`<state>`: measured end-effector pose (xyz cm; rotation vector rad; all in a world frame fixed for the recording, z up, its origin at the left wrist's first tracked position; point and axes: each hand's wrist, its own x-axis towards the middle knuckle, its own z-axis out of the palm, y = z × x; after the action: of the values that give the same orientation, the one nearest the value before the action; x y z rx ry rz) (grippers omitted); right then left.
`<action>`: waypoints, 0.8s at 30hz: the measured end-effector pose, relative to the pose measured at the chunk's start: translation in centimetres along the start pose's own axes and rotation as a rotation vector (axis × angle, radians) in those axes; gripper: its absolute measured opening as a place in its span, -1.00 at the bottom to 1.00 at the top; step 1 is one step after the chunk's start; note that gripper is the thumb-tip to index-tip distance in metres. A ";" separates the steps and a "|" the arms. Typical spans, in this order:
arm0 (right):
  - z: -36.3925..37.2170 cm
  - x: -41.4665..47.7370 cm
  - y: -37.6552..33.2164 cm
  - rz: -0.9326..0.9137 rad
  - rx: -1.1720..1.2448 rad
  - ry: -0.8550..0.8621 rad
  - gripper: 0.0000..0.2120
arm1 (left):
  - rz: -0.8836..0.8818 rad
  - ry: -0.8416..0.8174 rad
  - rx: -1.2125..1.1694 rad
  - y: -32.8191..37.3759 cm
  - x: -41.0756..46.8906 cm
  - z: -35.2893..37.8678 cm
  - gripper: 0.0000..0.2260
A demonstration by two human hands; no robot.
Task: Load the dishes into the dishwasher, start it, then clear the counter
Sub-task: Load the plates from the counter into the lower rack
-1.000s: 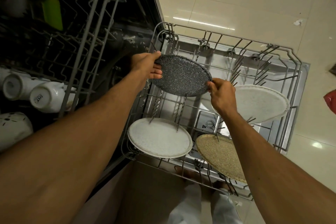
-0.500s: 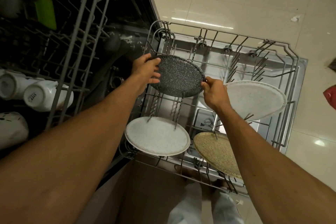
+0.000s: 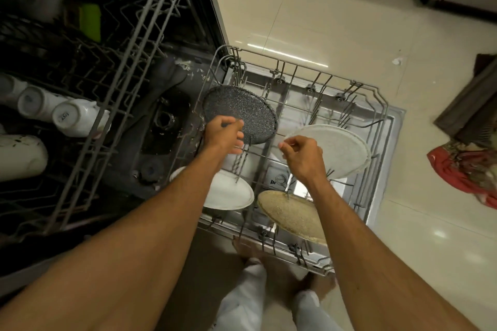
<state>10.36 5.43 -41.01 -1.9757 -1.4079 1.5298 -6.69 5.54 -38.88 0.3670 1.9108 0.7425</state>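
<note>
A dark speckled plate [image 3: 242,109] stands tilted between the tines at the far left corner of the pulled-out lower rack [image 3: 377,94]. My left hand [image 3: 224,137] hovers over the plate's near edge with its fingers loosely curled and holding nothing. My right hand [image 3: 302,154] is a little to the right of the plate, apart from it and empty. Three more plates stand in the rack: a white plate [image 3: 341,150] at the right, a white plate [image 3: 232,195] at the near left partly behind my left forearm, and a tan speckled plate [image 3: 291,213] at the near right.
The upper rack [image 3: 129,62] sticks out at the left with white mugs [image 3: 71,115] lying in it and a green item [image 3: 90,21] further back. The open dishwasher door [image 3: 388,158] lies under the lower rack. A red cloth [image 3: 462,169] lies on the tiled floor at the right.
Both hands have let go of the dark plate, which now rests in the rack's tines. The hands have drawn back toward me, and the view has shifted.
</note>
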 end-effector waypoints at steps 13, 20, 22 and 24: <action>-9.6 -7.4 10.9 0.123 -0.105 -0.039 -0.88 | -0.271 0.115 -0.236 -11.7 -14.4 10.5 -0.90; -17.7 -6.4 15.3 0.161 -0.189 -0.018 -0.70 | -0.301 0.221 -0.387 -13.9 -19.1 17.1 -0.89; -18.3 -5.7 15.9 0.200 -0.169 -0.065 -0.53 | -0.346 0.200 -0.390 -15.3 -20.7 19.0 -0.88; -17.8 -4.9 15.9 0.193 -0.146 -0.123 -0.43 | -0.433 0.199 -0.380 -17.1 -21.4 20.6 -0.84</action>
<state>34.00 -0.54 -42.07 -2.1941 -1.4498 1.7018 22.39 -12.46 -40.86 -0.3592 1.8874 0.8438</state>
